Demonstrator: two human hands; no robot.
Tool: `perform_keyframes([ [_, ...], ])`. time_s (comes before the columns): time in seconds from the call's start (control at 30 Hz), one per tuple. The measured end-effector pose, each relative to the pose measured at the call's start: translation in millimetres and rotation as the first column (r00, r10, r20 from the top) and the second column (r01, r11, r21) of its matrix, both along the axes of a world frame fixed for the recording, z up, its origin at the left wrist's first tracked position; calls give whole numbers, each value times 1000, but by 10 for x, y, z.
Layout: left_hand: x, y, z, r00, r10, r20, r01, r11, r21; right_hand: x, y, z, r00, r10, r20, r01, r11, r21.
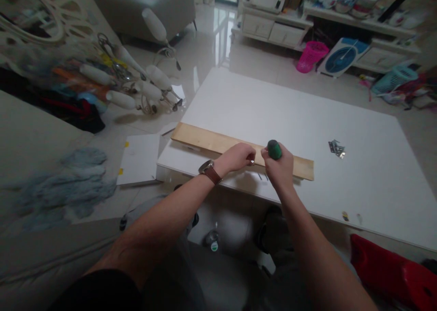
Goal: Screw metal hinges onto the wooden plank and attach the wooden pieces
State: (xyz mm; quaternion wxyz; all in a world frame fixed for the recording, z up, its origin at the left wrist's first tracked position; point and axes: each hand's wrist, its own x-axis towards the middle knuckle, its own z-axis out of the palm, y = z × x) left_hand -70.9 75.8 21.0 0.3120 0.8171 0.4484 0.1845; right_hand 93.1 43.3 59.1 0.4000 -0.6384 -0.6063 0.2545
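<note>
The plank (pixel 210 139) is laid on the white table (pixel 290 106) near its front edge, with clock directions read from the plank's middle and 12 o'clock taken as away from the person. Its long axis is run from between 9 and 10 o'clock to between 3 and 4, the left end being brought about to the table's left edge. The green handle (pixel 274 150) is gripped in the closed right hand (pixel 280 163) over the plank, its butt end turned up toward the viewer; its lower end is hidden by the fist. A shiny piece (pixel 252 162), too small to be identified, is pinched in the left hand (pixel 241 157) at the plank's near edge. Two thin pins (pixel 262 176) are seen just beside that edge, at 5 o'clock. Room for moving is widest from 12 to 2 o'clock; only a narrow strip of table is left at 6. Metal brackets (pixel 337 149) are piled at 3 o'clock. Yellow tags are borne by a white box (pixel 139 158) at 9 o'clock. A green-and-white label (pixel 214 246), between 6 and 7 o'clock below the table, cannot be read.
</note>
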Motion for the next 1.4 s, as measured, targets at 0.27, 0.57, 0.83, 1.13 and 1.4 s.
perform_keyframes([
  [0.27,9,8,-61,991,-5,134,8,1000,-20,74,34,-80,978,127,164,-107,987,-124],
  [0.57,23,-19,42,994,36,100,-33,999,-31,140,36,-214,933,218,287,-165,966,-199],
  [0.83,36,-26,81,999,26,35,-26,1000,-4,162,17,-262,922,220,318,-175,971,-166],
  [1.13,33,-40,114,1000,18,-8,-17,999,43,152,48,-234,924,226,308,-156,959,-237],
  [1.4,30,-31,69,1000,13,22,-14,999,43,138,64,-221,931,229,283,-156,953,-260],
])
